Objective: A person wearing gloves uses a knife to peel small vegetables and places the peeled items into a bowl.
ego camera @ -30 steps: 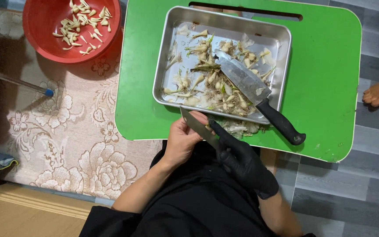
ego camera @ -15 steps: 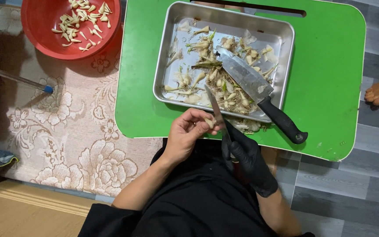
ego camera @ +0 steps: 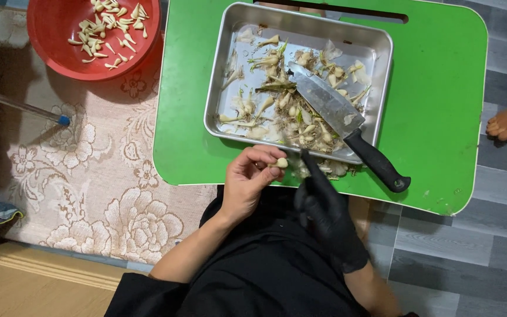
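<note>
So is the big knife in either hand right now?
No, the knife lies across the metal tray, while the left hand pinches a small pale bulb.

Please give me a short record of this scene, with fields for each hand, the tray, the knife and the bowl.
left hand: bare left hand pinches a small pale bulb piece at its fingertips
right hand: black-gloved right hand, close beside the piece; any grip cannot be told
tray: metal tray on green lap table, holding bulbs and trimmings
knife: black-handled kitchen knife, blade lying in the tray, handle over its rim
bowl: red bowl on the floral mat, holding peeled pieces
</note>
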